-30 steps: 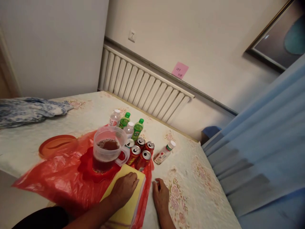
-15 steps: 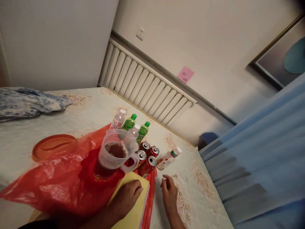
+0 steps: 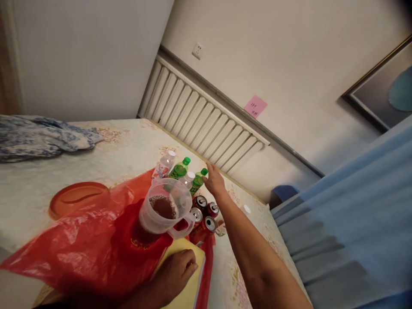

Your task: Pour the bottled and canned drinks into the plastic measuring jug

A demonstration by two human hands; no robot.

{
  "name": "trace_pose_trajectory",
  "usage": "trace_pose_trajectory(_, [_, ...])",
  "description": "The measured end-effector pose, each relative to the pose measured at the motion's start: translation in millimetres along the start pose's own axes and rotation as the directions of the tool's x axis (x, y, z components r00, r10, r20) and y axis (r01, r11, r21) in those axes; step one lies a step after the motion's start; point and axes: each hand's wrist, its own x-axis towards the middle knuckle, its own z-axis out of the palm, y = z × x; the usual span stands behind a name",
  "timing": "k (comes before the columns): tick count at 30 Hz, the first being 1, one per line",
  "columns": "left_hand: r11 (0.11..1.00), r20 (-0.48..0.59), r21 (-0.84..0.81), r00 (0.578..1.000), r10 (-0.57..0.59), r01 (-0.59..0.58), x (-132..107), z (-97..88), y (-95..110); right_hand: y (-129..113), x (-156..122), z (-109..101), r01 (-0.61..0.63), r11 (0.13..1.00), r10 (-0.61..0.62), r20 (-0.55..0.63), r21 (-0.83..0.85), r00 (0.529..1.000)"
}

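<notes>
My right hand [image 3: 213, 181] is stretched out over the cluster of drinks, its fingers at the cap of a green bottle [image 3: 197, 182]; I cannot see whether they grip it. Beside it stand another green bottle [image 3: 179, 169] and clear bottles [image 3: 165, 163]. Several red cans [image 3: 206, 212] sit under my forearm. My left hand [image 3: 175, 271] rests flat, fingers loosely curled, on a yellow book [image 3: 185, 287]. A clear pitcher [image 3: 162, 210] of dark drink stands on a red plastic bag [image 3: 80, 240].
An orange lid or dish [image 3: 79, 198] lies on the flowered tablecloth [image 3: 128, 148]. A blue patterned cloth [image 3: 38, 137] lies at the far left. A radiator [image 3: 199, 120] runs along the wall. Blue curtain [image 3: 347, 214] hangs on the right. A small bottle's white cap [image 3: 246, 209] shows behind my forearm.
My right hand has lifted off the table near the book and reached forward to the green bottle. The left hand has stayed on the yellow book. The view has tilted.
</notes>
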Motion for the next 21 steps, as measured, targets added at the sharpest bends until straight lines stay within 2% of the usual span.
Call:
trace_pose_trajectory(4, [1.000,-0.005,-0.014,1.000,-0.009,0.009,0,0.3,0,-1,15,8,0.005,0.997,0.004,0.116,-0.073,0.993])
trace_pose_trajectory(7, [1.000,0.004,-0.016,1.000,-0.014,0.014,0,0.0,2,2,17,4,0.015,0.998,-0.008,0.116,-0.063,0.993])
trace_pose_trajectory(10, [1.000,0.007,-0.017,1.000,-0.006,0.006,0,-1.7,5,7,12,-13,0.011,0.998,-0.007,0.072,-0.055,0.997])
trace_pose_trajectory(13, [1.000,0.010,-0.010,1.000,0.007,-0.007,-1,-2.8,6,17,1,-45,-0.005,0.999,0.005,-0.001,-0.043,1.000])
trace_pose_trajectory(17, [0.998,-0.011,-0.055,1.000,0.025,-0.026,0,0.2,2,31,-29,-104,-0.044,0.999,0.044,-0.091,0.003,0.995])
trace_pose_trajectory(21, [0.977,-0.084,-0.212,0.996,0.008,-0.025,3,7.4,-6,32,-77,-167,-0.164,0.931,0.211,-0.114,0.327,0.971])
